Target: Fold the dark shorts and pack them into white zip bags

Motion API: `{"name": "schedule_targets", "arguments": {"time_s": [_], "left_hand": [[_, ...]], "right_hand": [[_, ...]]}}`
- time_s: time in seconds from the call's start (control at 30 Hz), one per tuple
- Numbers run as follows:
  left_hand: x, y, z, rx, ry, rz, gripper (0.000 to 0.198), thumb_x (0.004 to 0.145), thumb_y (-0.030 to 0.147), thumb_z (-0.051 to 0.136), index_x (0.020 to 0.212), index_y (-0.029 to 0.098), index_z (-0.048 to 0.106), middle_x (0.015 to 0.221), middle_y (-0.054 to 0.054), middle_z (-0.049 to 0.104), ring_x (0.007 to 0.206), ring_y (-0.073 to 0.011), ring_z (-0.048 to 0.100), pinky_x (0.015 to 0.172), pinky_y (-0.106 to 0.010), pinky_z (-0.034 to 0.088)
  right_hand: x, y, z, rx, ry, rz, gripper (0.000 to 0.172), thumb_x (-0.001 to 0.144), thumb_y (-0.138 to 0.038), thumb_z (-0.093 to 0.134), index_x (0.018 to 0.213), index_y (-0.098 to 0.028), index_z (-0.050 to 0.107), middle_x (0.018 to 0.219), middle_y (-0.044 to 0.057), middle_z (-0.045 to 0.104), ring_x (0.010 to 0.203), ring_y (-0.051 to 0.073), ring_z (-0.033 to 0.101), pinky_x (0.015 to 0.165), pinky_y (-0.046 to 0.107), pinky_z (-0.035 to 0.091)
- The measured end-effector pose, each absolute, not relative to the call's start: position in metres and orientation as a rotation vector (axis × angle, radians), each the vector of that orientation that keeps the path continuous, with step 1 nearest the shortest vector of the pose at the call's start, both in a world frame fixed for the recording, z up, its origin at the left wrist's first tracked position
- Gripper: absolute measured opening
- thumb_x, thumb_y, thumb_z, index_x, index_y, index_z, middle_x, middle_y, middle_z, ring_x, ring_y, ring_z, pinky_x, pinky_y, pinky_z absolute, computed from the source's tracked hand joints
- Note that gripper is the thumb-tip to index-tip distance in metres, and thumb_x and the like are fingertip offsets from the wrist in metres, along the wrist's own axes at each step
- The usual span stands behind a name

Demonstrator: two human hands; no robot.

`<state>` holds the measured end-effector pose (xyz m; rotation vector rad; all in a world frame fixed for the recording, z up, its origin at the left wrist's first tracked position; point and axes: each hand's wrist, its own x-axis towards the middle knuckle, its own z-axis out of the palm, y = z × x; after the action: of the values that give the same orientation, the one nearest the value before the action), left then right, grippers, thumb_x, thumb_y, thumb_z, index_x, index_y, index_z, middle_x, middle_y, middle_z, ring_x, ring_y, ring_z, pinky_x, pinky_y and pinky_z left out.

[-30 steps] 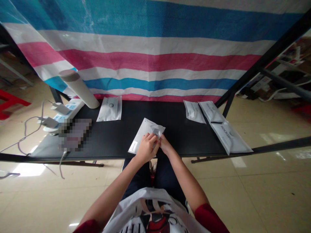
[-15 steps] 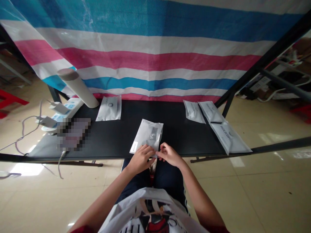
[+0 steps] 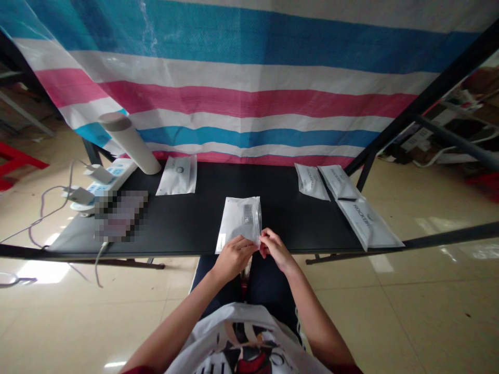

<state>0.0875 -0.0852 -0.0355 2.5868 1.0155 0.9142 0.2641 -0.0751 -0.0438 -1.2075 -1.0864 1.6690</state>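
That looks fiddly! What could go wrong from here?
The white plastic pouch, pinched between the left hand and right hand near the black table's front edge, might slip onto the person's lap. The larger white pouch on the right also reaches that edge, so it could perhaps get knocked to the floor.

Five white pouches (one in hand)

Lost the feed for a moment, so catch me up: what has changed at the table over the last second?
The white plastic pouch turned from a slant to nearly square with the table edge. The left hand and right hand moved from its far corner to its near right corner, now holding it there. The four other pouches and pale tube stayed put.
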Motion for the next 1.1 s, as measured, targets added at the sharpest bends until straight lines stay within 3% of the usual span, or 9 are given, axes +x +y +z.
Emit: {"name": "schedule_targets", "arguments": {"time_s": [0.33,0.67,1.1], "left_hand": [[0.083,-0.078,-0.038,2.622,1.108,0.846,0.026,0.094,0.009,0.046,0.104,0.017,0.068,0.093,-0.006,0.069,0.079,-0.0174,0.059,0.071,-0.03,0.053],[0.076,-0.08,-0.032,2.507,1.271,1.029,0.02,0.096,0.015,0.048,0.095,0.018,0.068,0.089,-0.005,0.07,0.073,-0.0165,0.058,0.065,-0.03,0.05],[0.08,-0.105,-0.029,2.455,1.188,1.024,0.022,0.096,0.018,0.048,0.096,0.02,0.07,0.09,-0.006,0.071,0.075,-0.0172,0.061,0.068,-0.032,0.052]], "right_hand": [[0.249,-0.066,-0.055,-1.164,-1.116,1.587,0.032,0.076,-0.041,0.063,0.077,-0.024,0.035,0.054,-0.011,0.04,0.044,0.008,0.035,0.044,0.021,0.023],[0.224,-0.009,-0.047,-1.295,-1.235,1.458,0.027,0.073,-0.031,0.059,0.072,-0.025,0.033,0.055,-0.01,0.035,0.049,0.01,0.036,0.049,0.021,0.028],[0.224,0.022,-0.05,-1.419,-1.307,1.249,0.022,0.073,-0.029,0.057,0.07,-0.024,0.036,0.055,-0.009,0.035,0.053,0.011,0.035,0.052,0.022,0.026]]}}
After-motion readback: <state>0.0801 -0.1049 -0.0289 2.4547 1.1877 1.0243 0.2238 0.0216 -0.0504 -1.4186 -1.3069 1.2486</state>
